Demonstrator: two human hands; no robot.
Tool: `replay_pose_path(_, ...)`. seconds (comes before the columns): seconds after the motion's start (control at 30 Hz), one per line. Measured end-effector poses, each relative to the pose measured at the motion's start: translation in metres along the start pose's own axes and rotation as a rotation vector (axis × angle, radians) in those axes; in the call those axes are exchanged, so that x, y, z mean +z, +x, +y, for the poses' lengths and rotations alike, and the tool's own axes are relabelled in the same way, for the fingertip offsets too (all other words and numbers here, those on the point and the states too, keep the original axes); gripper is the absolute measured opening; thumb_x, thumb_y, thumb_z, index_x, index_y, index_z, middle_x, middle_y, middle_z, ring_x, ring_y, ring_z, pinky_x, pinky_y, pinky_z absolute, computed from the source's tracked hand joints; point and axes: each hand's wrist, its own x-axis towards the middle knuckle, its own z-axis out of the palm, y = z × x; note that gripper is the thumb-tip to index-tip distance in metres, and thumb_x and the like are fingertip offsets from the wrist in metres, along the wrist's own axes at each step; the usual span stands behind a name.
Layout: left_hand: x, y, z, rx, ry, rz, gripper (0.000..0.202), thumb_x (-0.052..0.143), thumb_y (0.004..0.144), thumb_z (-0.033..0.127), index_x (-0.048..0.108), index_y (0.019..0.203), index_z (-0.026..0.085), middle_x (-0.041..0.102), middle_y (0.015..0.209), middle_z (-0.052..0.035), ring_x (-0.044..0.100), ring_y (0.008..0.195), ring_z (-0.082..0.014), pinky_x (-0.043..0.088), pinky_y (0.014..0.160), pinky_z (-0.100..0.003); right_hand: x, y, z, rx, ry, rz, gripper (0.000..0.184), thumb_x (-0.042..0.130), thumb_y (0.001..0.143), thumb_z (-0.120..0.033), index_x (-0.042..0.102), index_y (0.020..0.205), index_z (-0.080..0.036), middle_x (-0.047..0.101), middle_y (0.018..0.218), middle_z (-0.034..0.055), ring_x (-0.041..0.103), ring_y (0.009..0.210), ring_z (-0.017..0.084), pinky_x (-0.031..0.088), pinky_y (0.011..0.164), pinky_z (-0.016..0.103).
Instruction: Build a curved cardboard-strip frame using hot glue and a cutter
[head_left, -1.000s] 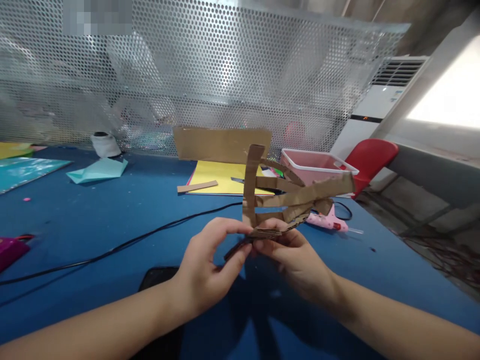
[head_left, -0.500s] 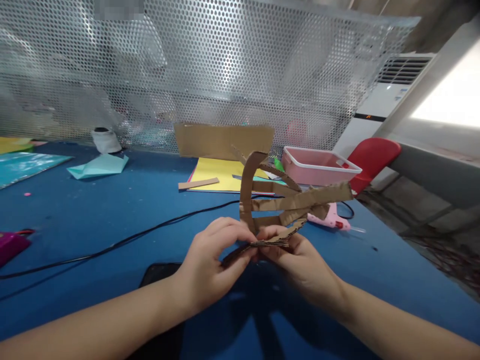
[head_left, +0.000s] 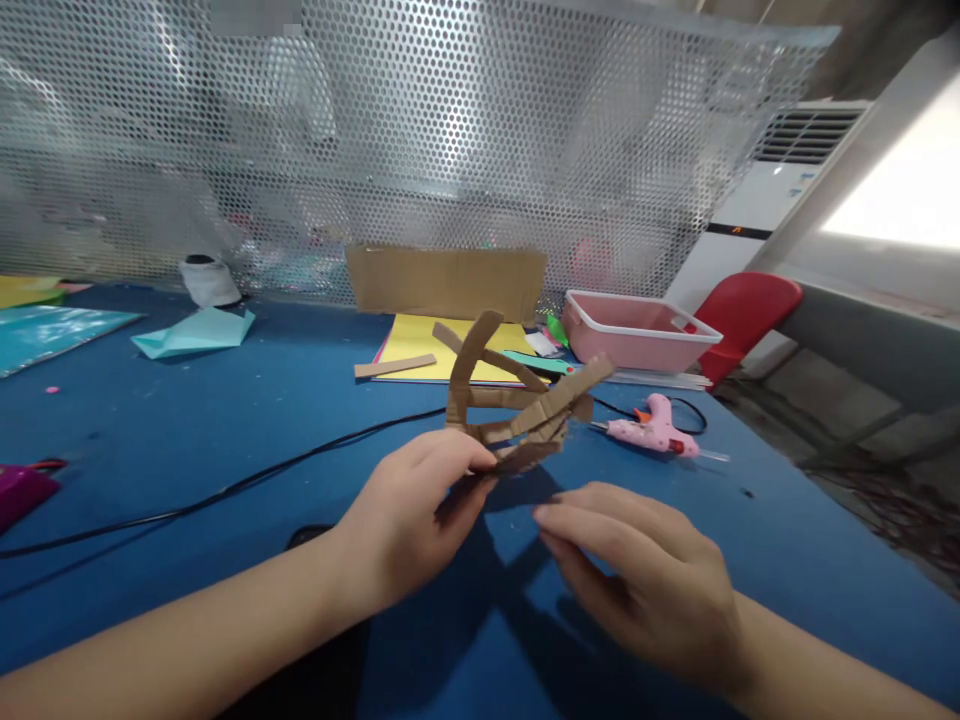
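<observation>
While my left hand (head_left: 411, 520) pinches the cardboard frame (head_left: 553, 405), my right hand (head_left: 649, 580) hangs empty, loosely curled, right of that grip, a pink glue gun (head_left: 654, 430) beyond.

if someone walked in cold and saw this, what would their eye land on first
Probably the open cardboard frame near the middle, its strips crossing and curving above the blue table, pinched at its lower end by the left hand. Next, perhaps, the silvery perforated screen spanning most of the background. The pink glue gun also stands out against the blue, to the right of the frame.
</observation>
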Motion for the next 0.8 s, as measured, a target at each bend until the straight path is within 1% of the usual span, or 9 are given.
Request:
replay_pose_path(0.1, 0.005, -0.005, 0.000, 0.071, -0.014, -0.024, 0.011, 0.054, 0.088, 0.014, 0.058, 0.096, 0.020, 0.071, 0.088, -0.0029, 0.068, 0.081, -0.0154, 0.054, 0.076, -0.026, 0.007, -0.005, 0.005, -0.036, -0.068, 0.027, 0.041, 0.056, 0.081, -0.001, 0.062, 0.117, -0.019, 0.071, 0.102, 0.0088, 0.067, 0.092, 0.018, 0.055, 0.082, 0.027)
replay_pose_path(0.2, 0.009, -0.010, -0.001, 0.050, -0.093, -0.057, 0.031, 0.055, 0.088, 0.015, 0.049, 0.117, 0.023, 0.072, 0.092, -0.0014, 0.070, 0.083, -0.0155, 0.055, 0.080, -0.027, 0.012, -0.008, 0.008, -0.023, -0.071, 0.018, 0.044, 0.055, 0.082, -0.001, 0.060, 0.122, -0.019, 0.070, 0.105, 0.0099, 0.066, 0.099, 0.020, 0.055, 0.085, 0.030)
replay_pose_path(0.27, 0.010, -0.012, -0.002, 0.058, -0.143, -0.053, 0.042, 0.055, 0.088, 0.014, 0.040, 0.127, 0.024, 0.072, 0.092, -0.0010, 0.071, 0.085, -0.0154, 0.055, 0.084, -0.028, 0.013, -0.008, 0.008, -0.010, -0.036, 0.007, 0.047, 0.054, 0.083, -0.001, 0.057, 0.126, -0.021, 0.070, 0.108, 0.0095, 0.066, 0.101, 0.021, 0.055, 0.086, 0.033)
replay_pose_path(0.33, 0.011, -0.014, -0.004, 0.084, -0.162, -0.043, 0.045, 0.056, 0.088, 0.014, 0.038, 0.128, 0.024, 0.073, 0.092, -0.0007, 0.071, 0.085, -0.0150, 0.055, 0.085, -0.028, 0.013, -0.008, 0.008, 0.014, 0.007, -0.007, 0.051, 0.053, 0.083, -0.001, 0.053, 0.130, -0.022, 0.070, 0.109, 0.0089, 0.066, 0.099, 0.020, 0.055, 0.085, 0.034)
replay_pose_path(0.53, 0.009, -0.012, -0.006, 0.208, -0.056, -0.062, 0.041, 0.054, 0.088, 0.012, 0.044, 0.126, 0.023, 0.072, 0.107, -0.0068, 0.070, 0.093, -0.0165, 0.056, 0.082, -0.027, 0.011, -0.008, 0.008, 0.037, 0.098, -0.044, 0.053, 0.050, 0.083, -0.001, 0.048, 0.134, -0.018, 0.070, 0.108, 0.0101, 0.066, 0.091, 0.018, 0.056, 0.077, 0.031)
replay_pose_path(0.6, 0.006, -0.010, -0.006, 0.227, -0.025, -0.063, 0.038, 0.053, 0.089, 0.011, 0.047, 0.124, 0.023, 0.072, 0.106, -0.0069, 0.069, 0.093, -0.0169, 0.056, 0.082, -0.028, 0.011, -0.009, 0.008, 0.038, 0.104, -0.065, 0.054, 0.048, 0.082, -0.001, 0.046, 0.134, -0.017, 0.069, 0.108, 0.0107, 0.066, 0.089, 0.019, 0.056, 0.076, 0.031)
replay_pose_path(0.7, 0.004, -0.009, -0.008, 0.208, 0.014, -0.072, 0.031, 0.054, 0.089, 0.012, 0.052, 0.119, 0.022, 0.073, 0.101, -0.0057, 0.069, 0.091, -0.0167, 0.056, 0.082, -0.028, 0.001, -0.007, 0.007, -0.019, 0.083, -0.118, 0.060, 0.046, 0.082, -0.001, 0.040, 0.139, -0.017, 0.069, 0.112, 0.0122, 0.066, 0.093, 0.020, 0.057, 0.077, 0.033)
replay_pose_path(0.77, 0.003, -0.008, -0.010, 0.176, 0.026, -0.072, 0.029, 0.053, 0.090, 0.012, 0.055, 0.117, 0.022, 0.072, 0.099, -0.0054, 0.069, 0.089, -0.0157, 0.055, 0.081, -0.026, -0.017, -0.002, 0.011, -0.103, 0.014, -0.096, 0.056, 0.048, 0.082, -0.004, 0.045, 0.135, -0.021, 0.070, 0.111, 0.0110, 0.067, 0.096, 0.020, 0.056, 0.081, 0.034)
replay_pose_path(0.8, 0.002, -0.009, -0.011, 0.152, 0.026, -0.073, 0.028, 0.053, 0.090, 0.012, 0.056, 0.116, 0.022, 0.071, 0.099, -0.0053, 0.068, 0.089, -0.0152, 0.055, 0.080, -0.026, -0.029, 0.002, 0.016, -0.111, -0.044, -0.063, 0.050, 0.051, 0.082, -0.007, 0.052, 0.129, -0.024, 0.072, 0.108, 0.0094, 0.067, 0.096, 0.020, 0.055, 0.083, 0.034)
